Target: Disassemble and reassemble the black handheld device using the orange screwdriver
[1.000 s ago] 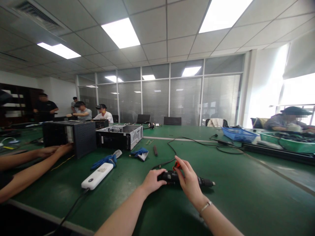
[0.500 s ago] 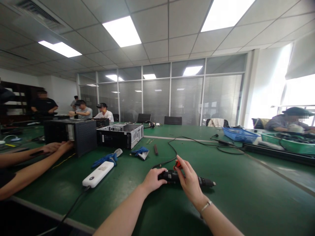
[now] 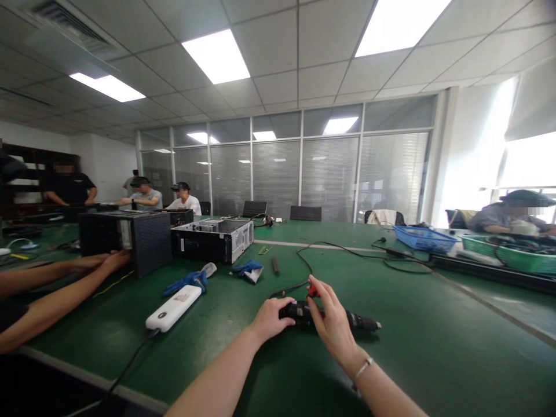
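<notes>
Gripping a black cylindrical tool [image 3: 357,320] on a smooth green tabletop [image 3: 217,353], with a small orange-red piece [image 3: 313,290] pinched above its body.

Far left of the tool, shows another person's hands [image 3: 106,263] reaching into a boxy black case [image 3: 153,243] with a textured panel; then, left of the tool, a rounded white plastic block [image 3: 174,308], a crumpled blue glove [image 3: 185,282], a silver-and-black metal case [image 3: 212,241] farther back, a blue-and-grey glove [image 3: 249,271] and a flat brown bar [image 3: 275,265]; at the tool's left end, a left hand [image 3: 268,318], partly closed, thumb and fingers clasping the casing; over its middle, a right hand [image 3: 332,315], thumb and fingers closed on the piece, contact between piece and tool unclear; beyond the tool, far right, a blue plastic basket [image 3: 423,238] and a green plastic basket [image 3: 512,256].
</notes>
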A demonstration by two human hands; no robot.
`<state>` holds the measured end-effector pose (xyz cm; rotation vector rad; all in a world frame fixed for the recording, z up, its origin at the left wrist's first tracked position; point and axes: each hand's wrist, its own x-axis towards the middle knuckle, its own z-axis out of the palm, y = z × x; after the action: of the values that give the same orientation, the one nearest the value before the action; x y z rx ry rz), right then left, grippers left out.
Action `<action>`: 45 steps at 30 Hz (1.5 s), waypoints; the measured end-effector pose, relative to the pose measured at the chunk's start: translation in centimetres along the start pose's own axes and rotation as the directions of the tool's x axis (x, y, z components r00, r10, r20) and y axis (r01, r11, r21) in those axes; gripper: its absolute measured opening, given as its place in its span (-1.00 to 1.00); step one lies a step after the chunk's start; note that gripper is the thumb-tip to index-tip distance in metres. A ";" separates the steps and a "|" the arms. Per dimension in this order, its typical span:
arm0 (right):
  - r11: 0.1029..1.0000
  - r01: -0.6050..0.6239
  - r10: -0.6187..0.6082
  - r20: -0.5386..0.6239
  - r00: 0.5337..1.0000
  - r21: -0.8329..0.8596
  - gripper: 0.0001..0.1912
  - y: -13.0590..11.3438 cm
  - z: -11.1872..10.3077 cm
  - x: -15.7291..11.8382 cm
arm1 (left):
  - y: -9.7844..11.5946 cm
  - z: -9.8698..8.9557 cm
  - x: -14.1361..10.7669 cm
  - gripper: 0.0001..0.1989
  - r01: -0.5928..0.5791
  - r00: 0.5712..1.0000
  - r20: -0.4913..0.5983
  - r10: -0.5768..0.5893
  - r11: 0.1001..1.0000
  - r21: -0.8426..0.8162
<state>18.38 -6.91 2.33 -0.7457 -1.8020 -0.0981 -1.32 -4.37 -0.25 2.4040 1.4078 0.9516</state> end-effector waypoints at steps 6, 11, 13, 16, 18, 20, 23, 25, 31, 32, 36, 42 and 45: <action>1.000 0.021 -0.021 -0.003 1.000 -0.013 -0.52 0.1 -0.3 0.0 | -0.1 0.1 0.0 -0.54 0.001 1.000 -0.010 -0.001 1.000 0.004; 0.998 0.065 -0.065 -0.029 0.997 0.002 -0.48 0.1 -0.3 -0.2 | 0.0 0.0 0.0 -0.54 0.004 1.000 -0.001 -0.004 1.000 0.007; 0.998 0.070 -0.070 -0.039 0.997 -0.002 -0.48 0.2 -0.2 -0.1 | 0.0 0.0 0.0 -0.54 0.005 1.000 -0.007 -0.005 1.000 0.006; 0.999 0.052 -0.052 -0.034 0.998 -0.005 -0.50 0.4 -0.1 -0.1 | -0.1 0.1 0.0 -0.54 0.005 1.000 -0.012 -0.005 1.000 0.007; 0.999 0.036 -0.036 -0.030 0.999 0.003 -0.51 0.6 -0.1 -0.1 | -0.2 0.2 0.0 -0.54 0.002 1.000 -0.013 -0.002 1.000 0.008; 1.000 0.026 -0.026 -0.021 0.999 0.013 -0.49 0.6 0.0 -0.1 | -0.2 0.2 0.0 -0.53 0.000 1.000 -0.014 0.000 1.000 0.007; 1.000 0.022 -0.022 0.003 1.000 0.016 -0.46 0.5 0.0 -0.2 | -0.2 0.3 0.1 -0.54 0.000 1.000 -0.016 0.000 1.000 -0.004; 1.000 0.010 -0.010 0.015 1.000 0.011 -0.46 0.4 0.0 -0.2 | -0.2 0.2 0.1 -0.54 0.000 1.000 -0.016 0.000 1.000 -0.010; 0.997 0.021 -0.018 0.047 0.999 -0.068 -0.55 0.0 -0.4 0.0 | 0.0 0.0 0.0 -0.54 0.004 1.000 -0.006 -0.004 1.000 -0.003; 0.996 0.023 -0.019 0.047 0.999 -0.085 -0.56 0.0 -0.4 0.1 | 0.1 0.0 0.0 -0.54 0.006 1.000 -0.007 -0.006 1.000 0.001; 0.994 0.010 -0.007 0.022 1.000 -0.109 -0.53 -0.3 -0.7 0.2 | 0.1 0.0 0.0 -0.54 0.003 1.000 -0.004 -0.003 1.000 0.007; 0.998 0.066 -0.066 0.045 0.997 0.005 -0.49 -0.5 -0.8 0.3 | 0.2 -0.1 0.0 -0.55 0.017 1.000 -0.005 -0.017 1.000 -0.007; 0.999 0.036 -0.037 0.070 0.997 0.014 -0.48 -0.7 -0.7 0.2 | 0.2 -0.1 0.0 -0.54 0.018 1.000 0.007 -0.018 1.000 0.000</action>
<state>18.58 -7.70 3.00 -0.7149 -1.8823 -0.0848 -1.19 -4.51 -0.10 2.3877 1.4244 0.9383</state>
